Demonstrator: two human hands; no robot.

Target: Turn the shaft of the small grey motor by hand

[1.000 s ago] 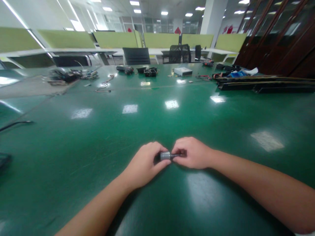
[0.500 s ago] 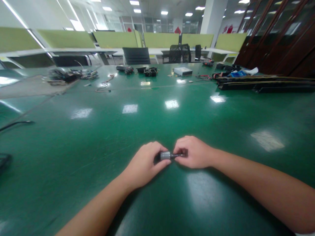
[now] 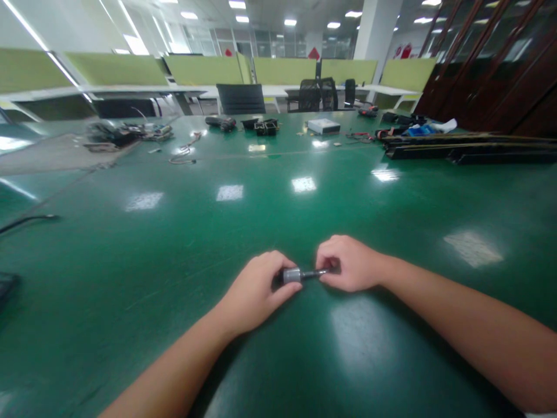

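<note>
Low in the middle of the view, my left hand (image 3: 261, 287) is closed around a grey and black cylinder (image 3: 292, 275), its thumb and fingers on either side. A thin dark metallic shaft (image 3: 311, 273) points right from the cylinder. My right hand (image 3: 348, 264) pinches the far end of this shaft between thumb and fingers; the tip inside the hand is hidden. Both hands are just above or on the glossy green table (image 3: 261, 226); contact with it is hard to tell.
Along the far side lie a white box (image 3: 324, 126), black parts (image 3: 266, 127), a thin cable (image 3: 183, 155) and long black strips (image 3: 470, 148). Electronic pieces (image 3: 150, 132) sit at the back left. A black cable (image 3: 30, 218) enters from the left edge.
My right hand has moved right and slightly up, and more of the shaft shows between the hands. My left hand and the cylinder have stayed in place.
</note>
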